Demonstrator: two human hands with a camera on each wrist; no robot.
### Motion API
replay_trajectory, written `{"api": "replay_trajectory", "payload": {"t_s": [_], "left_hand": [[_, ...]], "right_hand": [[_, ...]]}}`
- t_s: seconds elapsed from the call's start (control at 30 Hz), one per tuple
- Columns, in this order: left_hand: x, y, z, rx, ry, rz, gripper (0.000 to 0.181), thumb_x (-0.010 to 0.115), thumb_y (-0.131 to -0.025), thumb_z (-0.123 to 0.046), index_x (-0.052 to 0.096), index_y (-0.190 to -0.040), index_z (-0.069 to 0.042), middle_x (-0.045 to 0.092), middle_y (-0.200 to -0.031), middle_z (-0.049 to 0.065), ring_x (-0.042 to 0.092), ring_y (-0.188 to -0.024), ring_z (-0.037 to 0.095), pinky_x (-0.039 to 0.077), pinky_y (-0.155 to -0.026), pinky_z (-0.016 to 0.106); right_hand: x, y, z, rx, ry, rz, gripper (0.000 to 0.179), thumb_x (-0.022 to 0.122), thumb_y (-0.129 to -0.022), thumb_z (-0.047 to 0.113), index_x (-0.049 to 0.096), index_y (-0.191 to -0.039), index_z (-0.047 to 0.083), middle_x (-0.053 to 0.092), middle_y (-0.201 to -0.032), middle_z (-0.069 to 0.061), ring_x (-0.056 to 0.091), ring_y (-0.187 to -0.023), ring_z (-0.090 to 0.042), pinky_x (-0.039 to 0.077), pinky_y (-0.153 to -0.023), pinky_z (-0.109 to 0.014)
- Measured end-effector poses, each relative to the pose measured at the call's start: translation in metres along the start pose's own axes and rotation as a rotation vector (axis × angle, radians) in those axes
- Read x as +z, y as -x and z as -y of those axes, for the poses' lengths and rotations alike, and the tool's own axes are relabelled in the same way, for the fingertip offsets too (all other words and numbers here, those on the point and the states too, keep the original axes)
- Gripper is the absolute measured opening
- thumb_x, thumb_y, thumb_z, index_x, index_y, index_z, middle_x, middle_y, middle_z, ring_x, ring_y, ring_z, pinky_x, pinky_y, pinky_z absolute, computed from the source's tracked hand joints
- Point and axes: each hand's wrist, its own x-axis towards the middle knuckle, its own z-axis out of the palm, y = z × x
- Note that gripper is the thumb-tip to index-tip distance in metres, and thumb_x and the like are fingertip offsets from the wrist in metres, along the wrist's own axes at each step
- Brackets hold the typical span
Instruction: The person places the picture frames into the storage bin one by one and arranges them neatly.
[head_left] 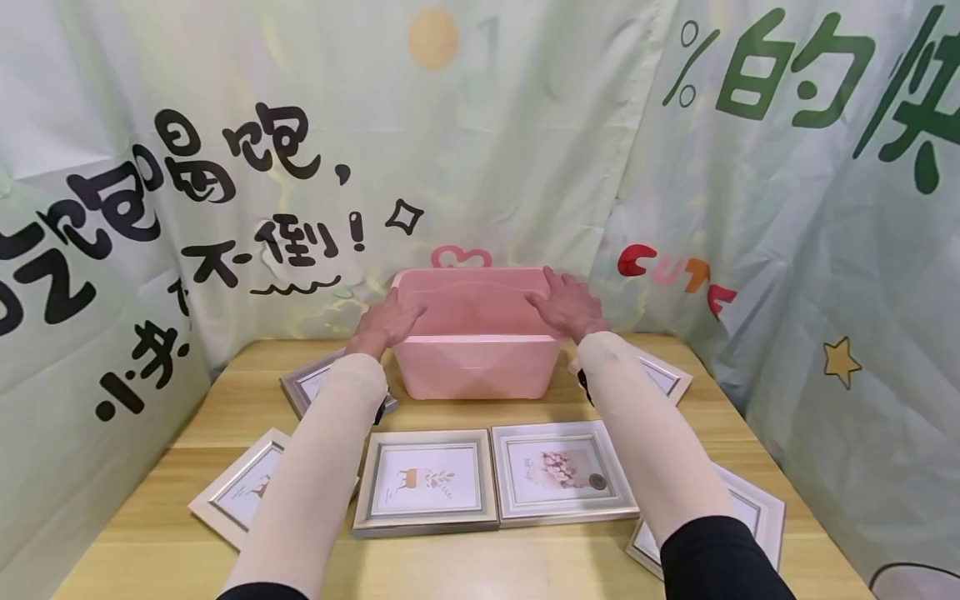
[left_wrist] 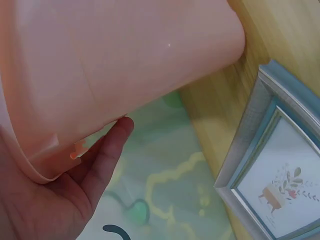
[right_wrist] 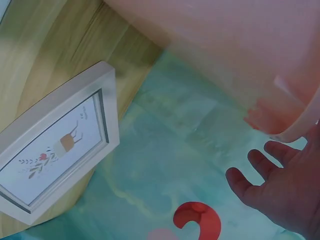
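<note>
A pink plastic bin [head_left: 476, 367] stands upright at the back of the table. My left hand [head_left: 386, 323] holds its left end. The thumb lies over the rim, and in the left wrist view the fingers [left_wrist: 107, 155] press along the outer wall by the handle slot. At the right end my right hand [head_left: 568, 307] has its fingers spread beside the rim. In the right wrist view those fingers [right_wrist: 240, 185] stand apart from the wall, while the palm is close under the rim; whether it touches cannot be told.
Two picture frames, one with a deer print [head_left: 427, 477] and one with a flower print [head_left: 551, 471], lie before the bin. More lie at left [head_left: 240, 492], back left [head_left: 296, 385], back right [head_left: 667, 377] and front right [head_left: 765, 521]. A printed curtain [head_left: 517, 167] surrounds the wooden table [head_left: 427, 571].
</note>
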Motion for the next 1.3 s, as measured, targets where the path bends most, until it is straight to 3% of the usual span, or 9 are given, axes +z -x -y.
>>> {"api": "replay_trajectory", "payload": {"t_s": [0.5, 0.87, 0.97, 1.2, 1.3], "left_hand": [[0.002, 0.002, 0.000, -0.016, 0.017, -0.018, 0.088, 0.032, -0.093, -0.068, 0.009, -0.157, -0.012, 0.035, -0.150, 0.030, 0.046, -0.128, 0.048, 0.039, -0.107, 0.056], [0.001, 0.001, -0.002, -0.025, 0.020, -0.025, 0.088, 0.032, -0.092, -0.067, 0.007, -0.157, -0.014, 0.041, -0.146, 0.031, 0.060, -0.101, 0.038, 0.049, -0.089, 0.046], [0.001, 0.001, -0.003, -0.034, 0.038, -0.018, 0.090, 0.032, -0.091, -0.069, 0.006, -0.157, -0.015, 0.037, -0.150, 0.029, 0.058, -0.104, 0.039, 0.048, -0.090, 0.047], [0.001, 0.001, -0.002, -0.046, 0.075, -0.019, 0.092, 0.036, -0.090, -0.070, 0.006, -0.157, -0.015, 0.028, -0.156, 0.026, 0.044, -0.130, 0.048, 0.038, -0.108, 0.054], [0.002, 0.001, -0.002, -0.047, 0.068, -0.016, 0.091, 0.035, -0.090, -0.070, 0.006, -0.157, -0.015, 0.029, -0.155, 0.026, 0.053, -0.121, 0.045, 0.044, -0.102, 0.052]], "right_hand": [[-0.002, 0.002, -0.027, 0.012, 0.008, 0.003, 0.071, 0.029, -0.099, 0.057, 0.009, -0.157, 0.022, 0.018, -0.160, -0.019, 0.023, -0.141, -0.050, 0.028, -0.106, -0.070], [-0.007, 0.006, -0.042, 0.045, -0.032, -0.016, 0.071, 0.025, -0.099, 0.057, 0.008, -0.158, 0.021, 0.020, -0.159, -0.022, 0.024, -0.142, -0.047, 0.028, -0.107, -0.068], [-0.009, 0.008, -0.046, 0.067, -0.040, -0.016, 0.071, 0.024, -0.099, 0.058, 0.007, -0.158, 0.021, 0.019, -0.159, -0.023, 0.023, -0.142, -0.047, 0.027, -0.108, -0.069], [-0.008, 0.012, -0.061, 0.109, -0.025, -0.005, 0.072, 0.025, -0.099, 0.056, 0.006, -0.157, 0.017, 0.019, -0.158, -0.026, 0.020, -0.144, -0.045, 0.023, -0.111, -0.068], [-0.004, 0.014, -0.066, 0.110, -0.022, -0.012, 0.072, 0.026, -0.100, 0.054, 0.008, -0.157, 0.016, 0.021, -0.157, -0.027, 0.021, -0.143, -0.047, 0.022, -0.111, -0.068]]}}
